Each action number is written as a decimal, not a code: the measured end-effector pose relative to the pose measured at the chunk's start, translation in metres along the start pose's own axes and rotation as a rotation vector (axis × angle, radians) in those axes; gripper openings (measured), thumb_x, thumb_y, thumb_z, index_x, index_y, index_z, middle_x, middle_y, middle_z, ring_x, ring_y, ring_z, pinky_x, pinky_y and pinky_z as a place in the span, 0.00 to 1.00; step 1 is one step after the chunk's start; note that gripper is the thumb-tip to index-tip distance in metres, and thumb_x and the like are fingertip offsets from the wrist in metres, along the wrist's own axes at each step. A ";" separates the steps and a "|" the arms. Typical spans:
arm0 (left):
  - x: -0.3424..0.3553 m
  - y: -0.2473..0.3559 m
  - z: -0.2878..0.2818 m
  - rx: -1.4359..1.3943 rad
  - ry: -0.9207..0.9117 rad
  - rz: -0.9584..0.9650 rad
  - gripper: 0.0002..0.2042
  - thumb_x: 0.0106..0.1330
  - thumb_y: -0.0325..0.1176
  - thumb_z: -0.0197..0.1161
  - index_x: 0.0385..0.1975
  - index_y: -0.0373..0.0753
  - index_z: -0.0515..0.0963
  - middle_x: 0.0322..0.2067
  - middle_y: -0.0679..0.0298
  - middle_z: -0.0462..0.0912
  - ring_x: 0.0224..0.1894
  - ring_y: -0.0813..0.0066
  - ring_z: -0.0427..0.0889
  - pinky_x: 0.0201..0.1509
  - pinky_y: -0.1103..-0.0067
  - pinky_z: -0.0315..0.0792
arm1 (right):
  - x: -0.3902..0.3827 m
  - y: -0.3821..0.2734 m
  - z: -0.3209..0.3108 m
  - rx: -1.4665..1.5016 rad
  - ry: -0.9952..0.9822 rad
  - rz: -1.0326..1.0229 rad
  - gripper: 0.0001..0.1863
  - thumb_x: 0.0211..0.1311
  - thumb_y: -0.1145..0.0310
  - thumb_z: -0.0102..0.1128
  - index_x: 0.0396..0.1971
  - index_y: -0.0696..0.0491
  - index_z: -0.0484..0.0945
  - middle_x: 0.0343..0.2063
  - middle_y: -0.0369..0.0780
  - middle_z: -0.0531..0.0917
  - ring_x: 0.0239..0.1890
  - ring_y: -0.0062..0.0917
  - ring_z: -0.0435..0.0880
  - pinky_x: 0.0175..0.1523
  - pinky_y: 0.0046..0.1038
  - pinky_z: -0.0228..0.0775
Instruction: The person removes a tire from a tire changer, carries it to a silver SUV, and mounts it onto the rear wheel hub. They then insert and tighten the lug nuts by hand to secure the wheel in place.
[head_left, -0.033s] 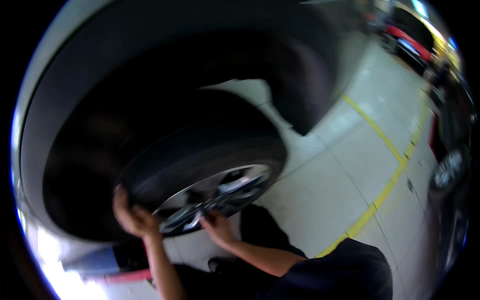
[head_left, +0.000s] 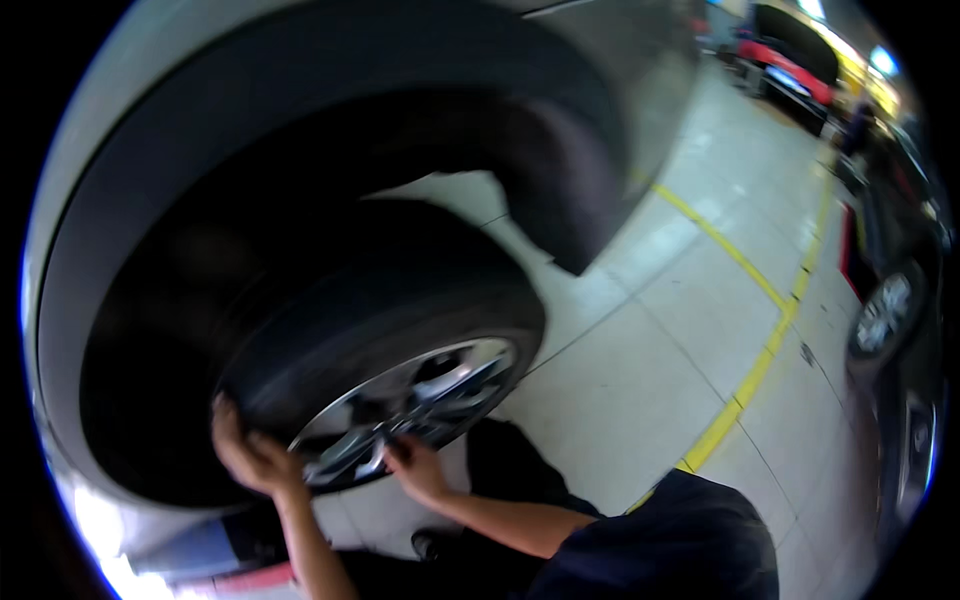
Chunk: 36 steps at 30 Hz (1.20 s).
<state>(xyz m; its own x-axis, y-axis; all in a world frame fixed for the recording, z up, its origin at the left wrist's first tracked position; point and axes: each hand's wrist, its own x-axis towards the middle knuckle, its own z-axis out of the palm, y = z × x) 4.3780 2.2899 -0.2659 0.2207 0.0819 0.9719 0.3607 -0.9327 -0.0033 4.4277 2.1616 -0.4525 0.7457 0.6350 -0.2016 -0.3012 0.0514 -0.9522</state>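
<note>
A black tyre (head_left: pixel 400 300) with a silver spoked alloy rim (head_left: pixel 455 375) sits inside the dark wheel arch (head_left: pixel 180 300) of a grey car. My left hand (head_left: pixel 252 452) lies against the tyre's left edge, its fingers stretched out along the rubber. At the middle of the rim, my right hand (head_left: pixel 418 470) has its fingers drawn together close to the spokes. Whatever sits between those fingers, if anything, is too small and blurred to make out.
A black mudguard (head_left: pixel 575 220) hangs behind the tyre. Yellow lines (head_left: pixel 740 400) cross the pale tiled floor (head_left: pixel 620 390). Along the right stands a dark car with its wheel (head_left: pixel 885 312) showing, and a red car (head_left: pixel 785 70) is at the far right. My shoe (head_left: pixel 425 545) is below the rim.
The whole scene sits slightly farther left in the picture, and the tyre and hands slightly lower. Both hands keep their places on the wheel.
</note>
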 end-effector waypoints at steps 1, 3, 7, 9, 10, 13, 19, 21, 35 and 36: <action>0.002 0.000 0.007 0.028 -0.040 0.044 0.18 0.68 0.30 0.44 0.50 0.26 0.74 0.50 0.45 0.79 0.54 0.48 0.77 0.62 0.62 0.68 | 0.012 0.000 0.001 -0.085 0.017 0.028 0.12 0.68 0.63 0.57 0.39 0.57 0.77 0.23 0.34 0.80 0.23 0.17 0.78 0.30 0.22 0.71; 0.000 -0.001 0.021 0.044 -0.153 0.014 0.19 0.67 0.28 0.44 0.54 0.26 0.72 0.54 0.46 0.77 0.58 0.47 0.74 0.65 0.61 0.63 | 0.031 0.004 -0.001 0.359 -0.005 0.212 0.16 0.72 0.59 0.47 0.32 0.56 0.75 0.17 0.33 0.74 0.15 0.15 0.69 0.21 0.23 0.60; -0.016 -0.003 0.024 0.112 -0.283 -0.020 0.20 0.67 0.27 0.44 0.56 0.28 0.71 0.57 0.48 0.74 0.62 0.47 0.70 0.66 0.62 0.61 | 0.051 0.019 -0.017 1.068 -0.127 0.530 0.21 0.75 0.51 0.36 0.38 0.53 0.72 0.20 0.32 0.70 0.16 0.14 0.62 0.26 0.21 0.55; -0.016 -0.009 0.018 0.111 -0.191 0.004 0.20 0.69 0.29 0.43 0.57 0.29 0.71 0.57 0.49 0.75 0.62 0.49 0.71 0.65 0.63 0.62 | 0.048 0.019 -0.014 0.902 -0.005 0.476 0.16 0.73 0.54 0.42 0.44 0.51 0.70 0.25 0.32 0.73 0.20 0.14 0.67 0.28 0.19 0.58; -0.016 -0.011 0.016 0.103 -0.196 -0.093 0.20 0.70 0.31 0.42 0.57 0.30 0.71 0.57 0.50 0.75 0.61 0.51 0.71 0.65 0.65 0.62 | 0.045 0.018 -0.010 0.725 0.096 0.390 0.16 0.71 0.54 0.47 0.46 0.51 0.69 0.29 0.33 0.73 0.23 0.14 0.69 0.29 0.20 0.61; -0.012 -0.017 0.020 0.121 -0.143 -0.186 0.23 0.72 0.38 0.38 0.56 0.31 0.72 0.56 0.51 0.76 0.59 0.53 0.74 0.64 0.67 0.63 | 0.039 0.011 -0.008 0.125 0.153 -0.249 0.23 0.61 0.64 0.66 0.51 0.56 0.67 0.36 0.37 0.76 0.31 0.18 0.76 0.34 0.21 0.69; -0.015 -0.017 0.026 0.115 -0.046 -0.183 0.22 0.70 0.36 0.39 0.53 0.29 0.74 0.53 0.50 0.79 0.56 0.52 0.76 0.62 0.66 0.66 | 0.037 0.017 -0.022 -0.205 0.159 -0.319 0.17 0.64 0.64 0.62 0.47 0.59 0.72 0.27 0.40 0.81 0.26 0.23 0.80 0.32 0.26 0.71; -0.018 -0.018 0.023 0.111 -0.065 -0.189 0.21 0.69 0.35 0.40 0.52 0.28 0.75 0.52 0.50 0.79 0.55 0.52 0.77 0.61 0.66 0.66 | 0.037 0.023 -0.018 0.040 0.118 -0.204 0.14 0.69 0.63 0.54 0.45 0.58 0.72 0.25 0.38 0.80 0.21 0.19 0.75 0.27 0.24 0.67; -0.003 -0.018 0.028 0.025 -0.033 -0.091 0.22 0.70 0.38 0.41 0.48 0.26 0.77 0.48 0.47 0.80 0.51 0.50 0.79 0.58 0.65 0.70 | 0.040 0.011 -0.006 0.576 0.105 0.144 0.18 0.66 0.58 0.60 0.47 0.49 0.64 0.30 0.34 0.76 0.24 0.15 0.73 0.26 0.21 0.65; -0.004 -0.021 0.029 0.014 -0.037 -0.118 0.21 0.69 0.37 0.42 0.47 0.27 0.77 0.48 0.47 0.80 0.51 0.50 0.79 0.58 0.65 0.70 | 0.040 0.013 -0.004 0.145 0.126 0.000 0.18 0.64 0.60 0.62 0.47 0.52 0.66 0.28 0.33 0.76 0.24 0.15 0.73 0.26 0.21 0.65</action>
<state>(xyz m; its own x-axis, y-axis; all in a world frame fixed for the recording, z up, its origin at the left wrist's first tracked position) 4.3960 2.3197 -0.2771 0.2095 0.2041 0.9563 0.3989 -0.9107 0.1070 4.4557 2.1848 -0.4737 0.8116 0.5340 -0.2369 -0.3763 0.1677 -0.9112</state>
